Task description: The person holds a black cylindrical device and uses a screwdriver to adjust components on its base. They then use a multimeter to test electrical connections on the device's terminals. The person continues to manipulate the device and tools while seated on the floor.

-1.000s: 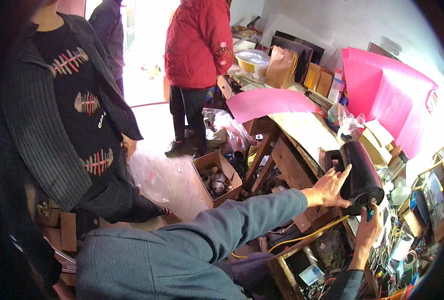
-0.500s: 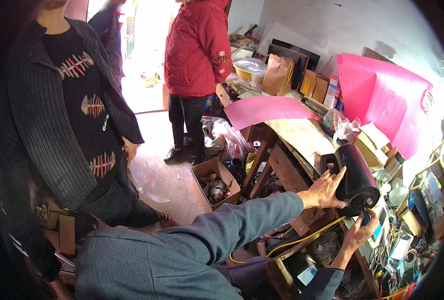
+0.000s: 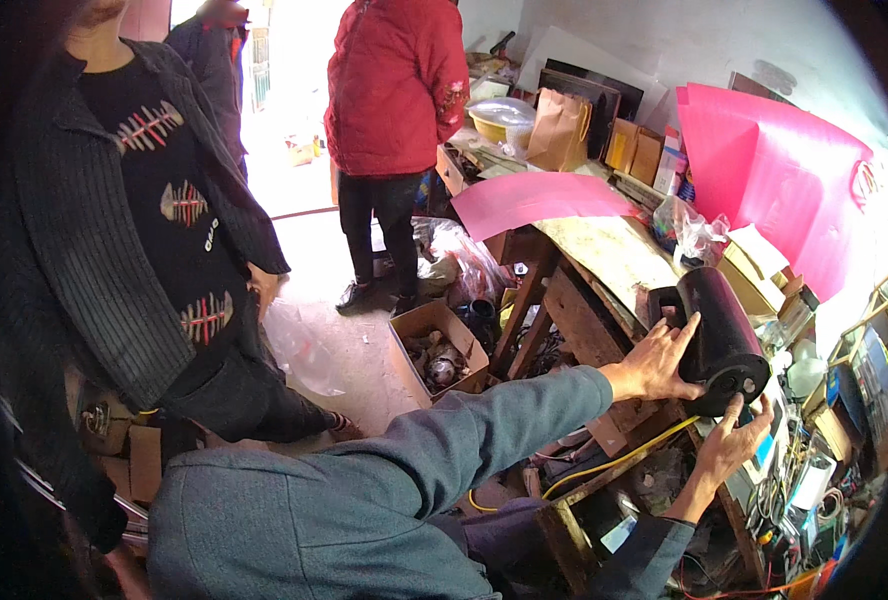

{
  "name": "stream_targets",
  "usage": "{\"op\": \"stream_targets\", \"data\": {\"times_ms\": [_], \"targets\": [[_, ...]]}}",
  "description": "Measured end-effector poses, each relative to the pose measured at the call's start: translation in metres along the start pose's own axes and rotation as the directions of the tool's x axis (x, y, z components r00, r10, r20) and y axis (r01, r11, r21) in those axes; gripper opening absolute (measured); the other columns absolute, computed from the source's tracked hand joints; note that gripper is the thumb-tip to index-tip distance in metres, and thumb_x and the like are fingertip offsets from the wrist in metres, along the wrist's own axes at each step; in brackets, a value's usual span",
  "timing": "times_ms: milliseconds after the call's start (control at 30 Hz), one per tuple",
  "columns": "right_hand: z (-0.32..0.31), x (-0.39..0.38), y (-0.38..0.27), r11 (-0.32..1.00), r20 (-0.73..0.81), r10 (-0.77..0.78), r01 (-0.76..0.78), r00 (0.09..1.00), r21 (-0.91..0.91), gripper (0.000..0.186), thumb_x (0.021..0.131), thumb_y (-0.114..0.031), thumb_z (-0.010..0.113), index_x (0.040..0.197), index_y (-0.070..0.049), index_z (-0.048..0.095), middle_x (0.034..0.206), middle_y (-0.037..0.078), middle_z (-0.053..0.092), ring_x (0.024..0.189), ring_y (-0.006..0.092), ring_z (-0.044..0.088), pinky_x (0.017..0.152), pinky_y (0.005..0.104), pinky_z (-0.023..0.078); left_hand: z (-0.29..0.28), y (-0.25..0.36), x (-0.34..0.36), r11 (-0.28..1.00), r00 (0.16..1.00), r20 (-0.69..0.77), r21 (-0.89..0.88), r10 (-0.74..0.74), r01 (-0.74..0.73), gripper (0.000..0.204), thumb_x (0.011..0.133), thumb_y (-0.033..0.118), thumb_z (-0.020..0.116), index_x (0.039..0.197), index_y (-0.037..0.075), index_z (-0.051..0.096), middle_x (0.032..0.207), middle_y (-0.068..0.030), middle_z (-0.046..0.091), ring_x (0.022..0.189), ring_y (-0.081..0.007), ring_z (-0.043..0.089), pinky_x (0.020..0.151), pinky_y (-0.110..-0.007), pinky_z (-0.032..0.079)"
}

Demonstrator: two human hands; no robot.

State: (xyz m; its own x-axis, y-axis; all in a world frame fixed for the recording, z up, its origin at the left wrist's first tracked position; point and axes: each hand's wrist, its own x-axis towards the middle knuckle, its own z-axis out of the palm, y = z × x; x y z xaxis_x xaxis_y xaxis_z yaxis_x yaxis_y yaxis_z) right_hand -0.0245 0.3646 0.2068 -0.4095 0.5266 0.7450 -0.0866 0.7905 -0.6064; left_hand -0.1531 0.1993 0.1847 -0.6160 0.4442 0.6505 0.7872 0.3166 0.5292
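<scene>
A dark cylinder with a side handle (image 3: 721, 322) lies on the workbench's near end, its round end turned toward me. That end has small round fittings on it. My left hand (image 3: 658, 366) grips its left side, with the thumb low by the end and the fingers spread along the body. Just in front of the round end is my right hand (image 3: 729, 450), fingers stretched out and apart. One of its fingertips touches the lower edge of that end. I make out nothing held in the right hand.
Beyond the cylinder runs the worn workbench (image 3: 604, 250) with a pink sheet (image 3: 539, 203) across it. Tools and cables (image 3: 814, 500) crowd the right side. A cardboard box (image 3: 411, 350) of parts stands on the floor. One person (image 3: 144, 230) stands close at left; another, in a red jacket (image 3: 389, 100), farther back.
My right hand's fingers have spread from a pinch at the cylinder's end, where a small bluish thing showed. The left hand keeps its hold. The person in red has turned slightly.
</scene>
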Motion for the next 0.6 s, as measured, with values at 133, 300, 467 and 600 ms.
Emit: {"op": "stream_targets", "data": {"times_ms": [133,300,467,600], "targets": [[-0.006,0.01,0.024,0.987,0.211,0.159,-0.151,0.964,-0.052,0.037,0.105,-0.022,0.069,0.135,-0.001,0.061,0.128,0.022,0.064,0.122,0.0371,0.062,0.106,0.0472,0.047,-0.002,-0.001,0.0,1.0,1.0,0.014,0.015,-0.006,0.005,0.137,0.077,0.06,0.084,0.166,-0.009,0.006,0.137,-0.0387,0.06,0.133,-0.0536,0.054,0.128,-0.052,0.029],[0.0,-0.002,0.015,0.974,-0.028,-0.221,0.219,0.975,-0.06,0.036,0.108,-0.025,0.064,0.134,0.0,0.062,0.131,0.025,0.066,0.116,0.0386,0.067,0.1,0.046,0.051,-0.001,-0.003,-0.002,1.0,1.0,0.004,0.031,-0.004,0.004,0.14,0.078,0.065,0.083,0.166,-0.009,0.003,0.141,-0.0386,0.058,0.135,-0.0536,0.054,0.13,-0.055,0.025],[-0.013,0.006,0.017,0.999,0.11,0.037,-0.038,0.993,0.011,0.033,0.105,-0.014,0.063,0.135,0.001,0.062,0.133,0.024,0.066,0.119,0.036,0.066,0.1,0.044,0.052,0.005,0.0,0.001,0.998,0.999,0.032,0.047,-0.042,0.04,0.147,0.074,0.073,0.083,0.168,-0.005,0.001,0.147,-0.0426,0.05,0.137,-0.0602,0.049,0.125,-0.06,0.034],[0.005,-0.004,0.015,0.946,-0.048,-0.187,0.193,0.981,0.262,0.042,0.093,-0.014,0.075,0.13,0.001,0.064,0.126,0.017,0.065,0.122,0.0332,0.062,0.109,0.0442,0.048,-0.008,0.0,-0.001,0.991,1.0,-0.017,0.132,0.023,-0.021,0.139,0.075,0.066,0.087,0.168,-0.002,0.011,0.146,-0.05,0.042,0.135,-0.0613,0.05,0.116,-0.054,0.044]]}}
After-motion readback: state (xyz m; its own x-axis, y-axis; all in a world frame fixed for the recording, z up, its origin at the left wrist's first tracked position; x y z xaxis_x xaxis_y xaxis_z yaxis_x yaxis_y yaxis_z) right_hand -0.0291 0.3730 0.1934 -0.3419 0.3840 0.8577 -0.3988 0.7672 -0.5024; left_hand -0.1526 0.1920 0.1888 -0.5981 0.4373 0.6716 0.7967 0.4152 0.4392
